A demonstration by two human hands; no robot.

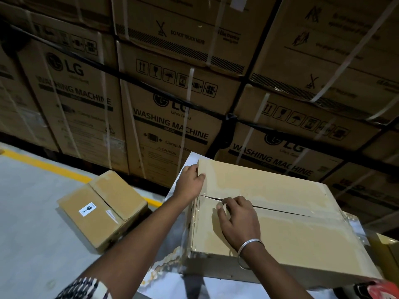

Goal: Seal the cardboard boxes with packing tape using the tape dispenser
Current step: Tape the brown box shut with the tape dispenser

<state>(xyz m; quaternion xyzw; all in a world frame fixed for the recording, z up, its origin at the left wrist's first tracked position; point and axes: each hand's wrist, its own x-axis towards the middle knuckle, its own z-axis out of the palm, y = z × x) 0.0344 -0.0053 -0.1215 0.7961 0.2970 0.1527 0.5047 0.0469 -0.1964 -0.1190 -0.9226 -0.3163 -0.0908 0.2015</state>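
Observation:
A large cardboard box (pixel 287 240) lies in front of me on a shiny table, its two top flaps meeting at a seam across the middle. Glossy tape covers much of the top. My left hand (pixel 191 182) holds the far left corner of the box, thumb on top and fingers round the edge. My right hand (pixel 236 214) rests on the near flap by the left end of the seam, fingers curled with the tips at the tape there. A red object (pixel 382 289), possibly the tape dispenser, shows at the bottom right corner, mostly cut off.
A smaller cardboard box (pixel 101 209) with a fragile sticker lies on the grey floor to the left. A yellow floor line (pixel 45 166) runs behind it. Stacked washing machine cartons (pixel 168 117) form a wall behind the table (pixel 170 268). Another carton (pixel 390 247) sits at the right edge.

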